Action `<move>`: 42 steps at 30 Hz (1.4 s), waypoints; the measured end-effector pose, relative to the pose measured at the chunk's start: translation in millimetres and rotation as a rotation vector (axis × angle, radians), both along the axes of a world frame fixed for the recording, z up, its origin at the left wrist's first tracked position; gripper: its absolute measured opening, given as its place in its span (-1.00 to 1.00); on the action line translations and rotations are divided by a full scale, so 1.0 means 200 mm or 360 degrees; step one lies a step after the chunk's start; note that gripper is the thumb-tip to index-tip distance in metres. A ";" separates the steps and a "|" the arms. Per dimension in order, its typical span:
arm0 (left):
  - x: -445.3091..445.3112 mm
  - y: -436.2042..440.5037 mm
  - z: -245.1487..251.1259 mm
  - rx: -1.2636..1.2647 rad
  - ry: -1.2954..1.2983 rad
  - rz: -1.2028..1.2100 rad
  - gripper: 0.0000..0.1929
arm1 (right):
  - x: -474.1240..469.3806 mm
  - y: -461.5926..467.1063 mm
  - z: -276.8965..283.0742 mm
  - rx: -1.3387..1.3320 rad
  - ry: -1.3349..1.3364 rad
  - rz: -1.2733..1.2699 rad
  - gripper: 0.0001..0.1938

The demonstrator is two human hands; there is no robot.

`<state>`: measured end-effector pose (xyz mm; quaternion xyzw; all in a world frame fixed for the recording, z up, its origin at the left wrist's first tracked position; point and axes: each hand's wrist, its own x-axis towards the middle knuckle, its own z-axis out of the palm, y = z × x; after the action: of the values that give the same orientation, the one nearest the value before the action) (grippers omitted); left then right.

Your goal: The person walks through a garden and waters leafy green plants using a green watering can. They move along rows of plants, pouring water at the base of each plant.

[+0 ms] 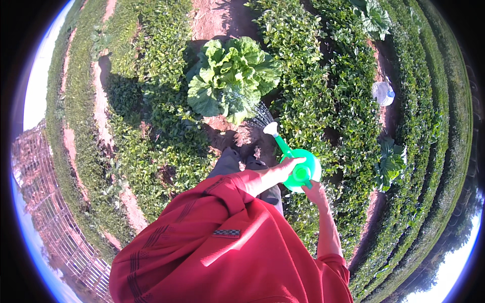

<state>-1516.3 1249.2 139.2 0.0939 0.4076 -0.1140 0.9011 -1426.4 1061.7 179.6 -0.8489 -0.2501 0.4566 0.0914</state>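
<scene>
A green plastic watering can with a white sprinkler head is tilted in front of my legs. Its spout points up-left in the picture, and a spray of water falls on the near edge of a large leafy green plant and the soil by it. My left hand lies on the can near the base of the spout, its fingers reaching over the top. My right hand is closed around the can's handle at the near side.
Dense rows of low leafy bushes flank the plant, with reddish soil paths between rows. A clear plastic jug with a blue cap lies at the right. Another leafy plant grows below it. Metal lattice fencing stands far left.
</scene>
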 end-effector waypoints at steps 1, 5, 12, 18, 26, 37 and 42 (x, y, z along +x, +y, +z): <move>0.01 0.00 0.02 0.0052 -0.0002 -0.0087 -0.59 | 0.00 -0.03 -0.01 -0.0034 0.0016 -0.0085 -0.61; 0.04 0.00 0.07 0.0319 0.0009 -0.0380 -0.63 | -0.03 -0.12 -0.05 0.0014 0.0085 -0.0412 -0.60; -0.10 -0.02 -0.08 0.0592 -0.0116 -0.0997 -0.53 | -0.12 -0.16 -0.17 0.0379 0.0170 -0.0598 -0.62; -0.21 -0.17 -0.16 0.0756 0.0407 -0.1003 -0.44 | -0.29 0.00 -0.40 0.0492 0.0239 -0.0680 -0.61; -0.28 -0.07 -0.30 0.0748 0.0630 -0.0128 -0.53 | -0.47 0.32 -0.54 0.0635 0.0618 -0.0668 -0.55; -0.61 0.35 -0.16 0.0562 0.0800 0.0226 -0.62 | -0.65 0.75 -0.32 0.0876 0.0427 -0.0066 -0.58; -0.76 0.48 -0.01 0.0329 0.0660 0.0506 -0.82 | -0.70 0.94 -0.13 0.0945 0.0166 0.0366 -0.59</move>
<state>-1668.6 1345.9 138.2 0.0949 0.6023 0.0541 0.7908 -1566.4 1248.7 152.8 -0.7269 -0.4616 0.4139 0.2954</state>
